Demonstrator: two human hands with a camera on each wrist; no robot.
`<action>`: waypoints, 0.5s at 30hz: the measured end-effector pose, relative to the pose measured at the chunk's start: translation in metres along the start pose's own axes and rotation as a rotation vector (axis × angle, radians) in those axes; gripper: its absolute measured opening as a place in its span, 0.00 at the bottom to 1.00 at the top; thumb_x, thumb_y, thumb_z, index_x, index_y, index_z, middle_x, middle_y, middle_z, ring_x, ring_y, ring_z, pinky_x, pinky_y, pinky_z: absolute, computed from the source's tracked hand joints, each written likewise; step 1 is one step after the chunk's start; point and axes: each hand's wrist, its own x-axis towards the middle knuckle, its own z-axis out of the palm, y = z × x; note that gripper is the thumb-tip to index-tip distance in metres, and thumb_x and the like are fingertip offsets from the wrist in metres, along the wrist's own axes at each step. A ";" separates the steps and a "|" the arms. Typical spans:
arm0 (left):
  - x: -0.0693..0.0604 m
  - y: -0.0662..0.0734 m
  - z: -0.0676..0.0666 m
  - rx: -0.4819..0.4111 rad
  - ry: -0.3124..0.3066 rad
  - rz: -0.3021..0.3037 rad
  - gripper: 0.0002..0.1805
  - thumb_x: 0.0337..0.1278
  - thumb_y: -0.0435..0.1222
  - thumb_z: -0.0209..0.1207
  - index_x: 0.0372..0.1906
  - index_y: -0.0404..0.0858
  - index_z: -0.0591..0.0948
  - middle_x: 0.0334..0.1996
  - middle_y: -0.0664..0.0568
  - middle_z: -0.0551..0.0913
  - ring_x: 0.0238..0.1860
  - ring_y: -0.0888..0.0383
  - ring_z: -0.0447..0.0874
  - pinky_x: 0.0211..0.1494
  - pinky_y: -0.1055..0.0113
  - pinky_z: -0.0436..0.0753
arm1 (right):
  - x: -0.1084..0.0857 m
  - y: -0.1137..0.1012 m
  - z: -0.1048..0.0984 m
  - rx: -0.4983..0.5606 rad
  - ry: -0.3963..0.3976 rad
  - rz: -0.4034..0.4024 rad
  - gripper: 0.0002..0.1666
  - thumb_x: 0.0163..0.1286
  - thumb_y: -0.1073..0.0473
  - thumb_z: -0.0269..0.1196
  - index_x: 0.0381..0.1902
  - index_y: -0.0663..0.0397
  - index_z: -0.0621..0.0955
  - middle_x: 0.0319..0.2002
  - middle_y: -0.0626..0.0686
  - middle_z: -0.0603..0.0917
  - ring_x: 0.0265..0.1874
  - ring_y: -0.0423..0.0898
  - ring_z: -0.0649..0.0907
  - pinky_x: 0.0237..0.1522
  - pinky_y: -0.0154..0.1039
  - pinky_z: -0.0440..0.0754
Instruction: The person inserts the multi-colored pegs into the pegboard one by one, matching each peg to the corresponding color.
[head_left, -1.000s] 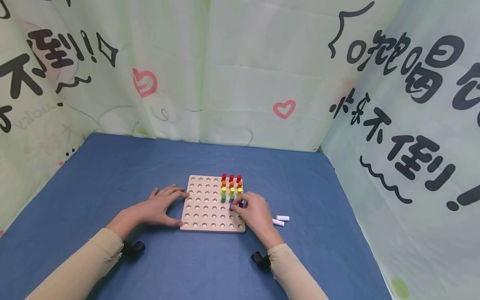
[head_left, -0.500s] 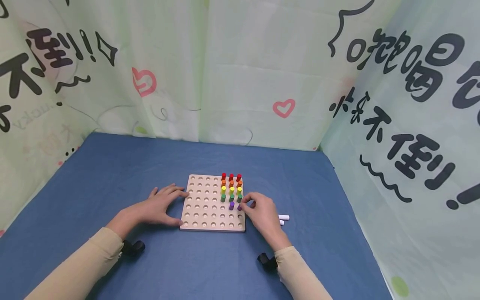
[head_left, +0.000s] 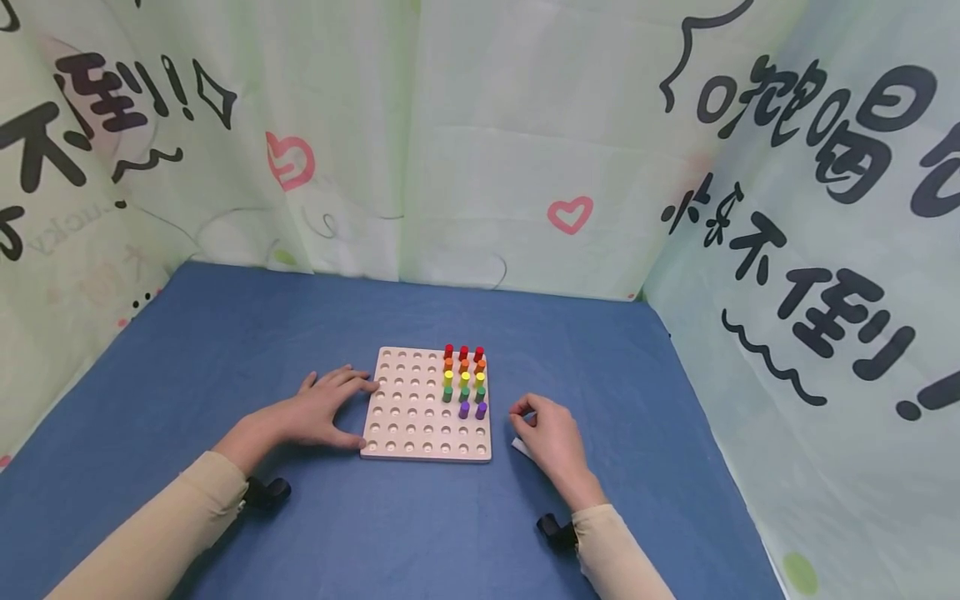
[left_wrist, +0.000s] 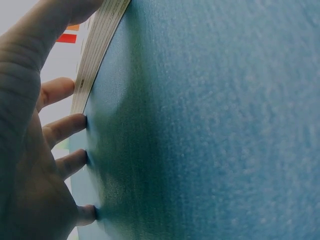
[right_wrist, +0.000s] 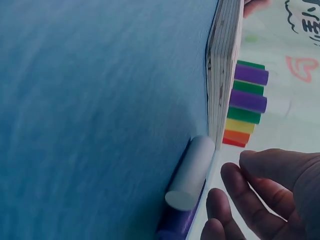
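Note:
The wooden pegboard (head_left: 408,429) lies on the blue cloth, with red, orange, yellow and green pegs (head_left: 464,395) standing in rows of three at its right side. Two purple pegs (head_left: 481,411) stand in the row nearer the person. Spread along the board's left edge, my left hand (head_left: 318,412) touches it with thumb and fingers. My right hand (head_left: 551,433) hovers right of the board, thumb and forefinger curved close together, nothing visible between them. Below it lie a white peg (right_wrist: 191,175) and a purple peg (right_wrist: 176,225), partly hidden.
A blue cloth (head_left: 300,517) covers the table. Pale curtains (head_left: 480,150) with black writing and pink hearts enclose its back and sides. Several unfilled holes cover the left and near parts of the pegboard.
My right hand has let go of the purple peg at the board's right edge and moved right, over the loose pegs. My left hand has stayed at the board's edge.

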 end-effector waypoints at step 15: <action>0.000 -0.003 0.003 -0.001 0.014 -0.002 0.49 0.49 0.65 0.71 0.75 0.49 0.70 0.78 0.41 0.63 0.81 0.34 0.51 0.72 0.20 0.43 | -0.004 0.026 -0.020 -0.005 -0.075 0.008 0.09 0.69 0.69 0.62 0.40 0.53 0.87 0.38 0.52 0.88 0.33 0.46 0.81 0.39 0.45 0.81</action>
